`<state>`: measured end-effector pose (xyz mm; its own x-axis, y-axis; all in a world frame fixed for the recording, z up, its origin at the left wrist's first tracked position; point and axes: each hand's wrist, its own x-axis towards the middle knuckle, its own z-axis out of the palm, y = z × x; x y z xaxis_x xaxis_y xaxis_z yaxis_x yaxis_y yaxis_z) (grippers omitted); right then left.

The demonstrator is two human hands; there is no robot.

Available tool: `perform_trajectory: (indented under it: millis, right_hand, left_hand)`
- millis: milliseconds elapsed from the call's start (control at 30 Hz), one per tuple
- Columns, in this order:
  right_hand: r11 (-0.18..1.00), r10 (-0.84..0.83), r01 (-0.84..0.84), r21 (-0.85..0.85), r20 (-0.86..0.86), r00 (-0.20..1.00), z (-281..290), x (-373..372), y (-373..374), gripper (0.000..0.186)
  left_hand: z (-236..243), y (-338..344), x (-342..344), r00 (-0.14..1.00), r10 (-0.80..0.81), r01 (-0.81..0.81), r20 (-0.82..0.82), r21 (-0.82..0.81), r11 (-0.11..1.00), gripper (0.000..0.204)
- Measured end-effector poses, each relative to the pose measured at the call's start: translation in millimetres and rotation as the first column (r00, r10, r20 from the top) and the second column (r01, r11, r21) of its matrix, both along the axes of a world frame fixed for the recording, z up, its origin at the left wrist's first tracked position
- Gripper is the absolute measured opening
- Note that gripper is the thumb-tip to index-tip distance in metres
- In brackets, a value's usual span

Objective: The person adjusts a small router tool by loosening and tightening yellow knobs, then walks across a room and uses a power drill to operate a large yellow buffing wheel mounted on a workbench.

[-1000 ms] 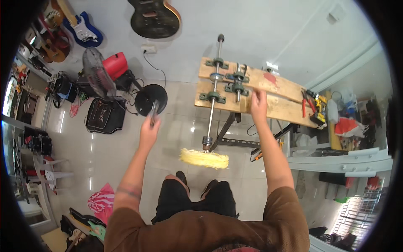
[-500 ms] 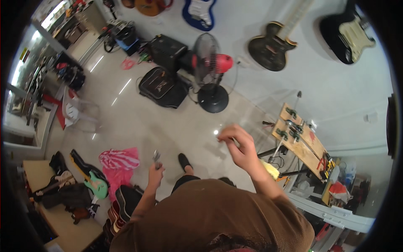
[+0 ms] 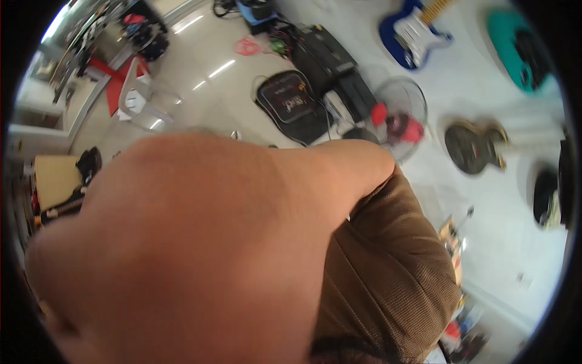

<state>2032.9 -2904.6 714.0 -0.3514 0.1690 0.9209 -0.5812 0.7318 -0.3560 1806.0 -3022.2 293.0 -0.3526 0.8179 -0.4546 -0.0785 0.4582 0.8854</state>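
Observation:
My right hand [image 3: 182,242] is very close to the camera and fills the lower left and middle of the picture. Its forearm [image 3: 339,164] runs across from the brown sleeve [image 3: 388,255] at the right. The back of the hand is blurred and its fingers do not show clearly, so I cannot tell whether it holds anything. Behind it, my left hand is hidden from sight. Just above the right hand's upper edge peeks a tiny shiny metal piece [image 3: 235,134]; what it belongs to is hidden.
A black padded bag [image 3: 291,103] and a dark case [image 3: 324,57] lie on the tiled floor beside a red and black fan [image 3: 403,124]. Several guitars, among them a blue one [image 3: 412,36], hang on the wall. At the left stands a pale plastic chair [image 3: 136,100].
My right hand has come up close to the camera, covering much of the view. My left hand, which held a small metal item, is now hidden. The view has turned, shifting the room rightward.

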Motion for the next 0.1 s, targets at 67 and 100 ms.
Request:
perform_trajectory:
  millis: [67,100]
  right_hand:
    - [0.993,-0.084,0.090,0.074,-0.073,0.994,0,-22,55,0.029]
    - [0.997,-0.012,0.018,0.080,-0.078,0.997,1,-41,78,0.029]
  left_hand:
    - [-6,39,-31,0.996,0.086,-0.086,-0.006,0.002,0.996,0.017]
    - [-8,37,-50,0.982,0.187,-0.187,-0.010,0.004,0.982,0.018]
